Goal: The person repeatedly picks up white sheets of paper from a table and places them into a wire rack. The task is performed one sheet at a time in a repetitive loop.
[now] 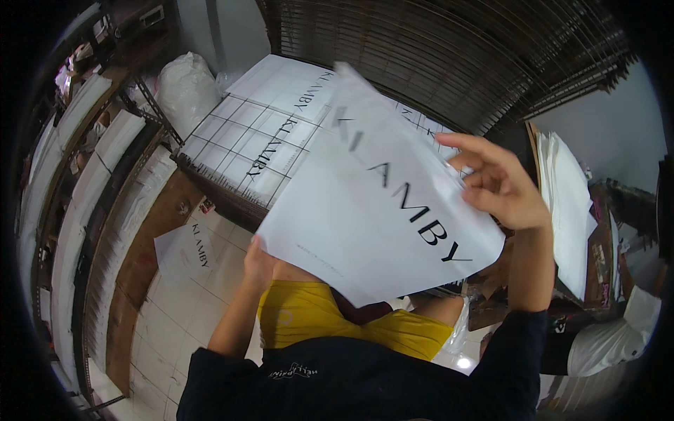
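A large white sheet [351,203] with bold black lettering is held up in front of me, tilted, its far corner smeared by motion. My left hand [260,266] grips its near left corner; most of those fingers are hidden behind it. By the sheet's right edge is my right hand [502,186], its fingers apart and curved, with nothing visibly pinched between them. Behind the sheet lies a wire rack [270,116] with similar printed sheets on it, partly covered by the raised one.
Many wire racks [449,49] stand tilted up at the back. Shelves with stacked white sheets [105,147] line the left side. One printed sheet [184,252] lies on the tiled floor. White sheets [562,210] stand at right, beside a stuffed plastic bag [186,91] far left.
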Action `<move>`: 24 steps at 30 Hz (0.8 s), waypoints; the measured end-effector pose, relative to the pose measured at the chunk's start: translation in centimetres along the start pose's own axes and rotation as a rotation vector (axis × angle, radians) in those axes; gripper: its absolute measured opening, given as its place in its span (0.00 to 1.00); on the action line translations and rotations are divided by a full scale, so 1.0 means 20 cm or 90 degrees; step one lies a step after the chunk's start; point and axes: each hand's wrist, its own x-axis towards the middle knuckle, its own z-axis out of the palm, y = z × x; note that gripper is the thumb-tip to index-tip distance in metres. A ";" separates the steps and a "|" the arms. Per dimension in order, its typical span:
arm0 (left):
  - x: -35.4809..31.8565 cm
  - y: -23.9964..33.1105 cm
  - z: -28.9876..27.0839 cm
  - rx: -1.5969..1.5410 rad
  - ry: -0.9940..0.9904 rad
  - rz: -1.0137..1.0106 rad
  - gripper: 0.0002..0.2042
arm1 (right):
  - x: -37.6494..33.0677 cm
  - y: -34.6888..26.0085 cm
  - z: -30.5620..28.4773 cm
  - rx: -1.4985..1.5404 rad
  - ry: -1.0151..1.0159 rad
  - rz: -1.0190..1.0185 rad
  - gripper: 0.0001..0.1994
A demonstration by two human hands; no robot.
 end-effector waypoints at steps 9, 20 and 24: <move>-0.04 -0.11 -0.21 -0.184 0.042 -0.006 0.25 | 0.75 0.13 -0.18 -0.055 -0.025 0.047 0.26; 0.03 -0.10 -0.26 -0.187 0.053 -0.066 0.25 | 0.46 1.73 -0.66 0.271 0.498 0.146 0.28; 0.05 -0.10 -0.26 -0.194 0.035 -0.075 0.25 | 0.36 2.14 -0.64 0.286 0.629 0.207 0.26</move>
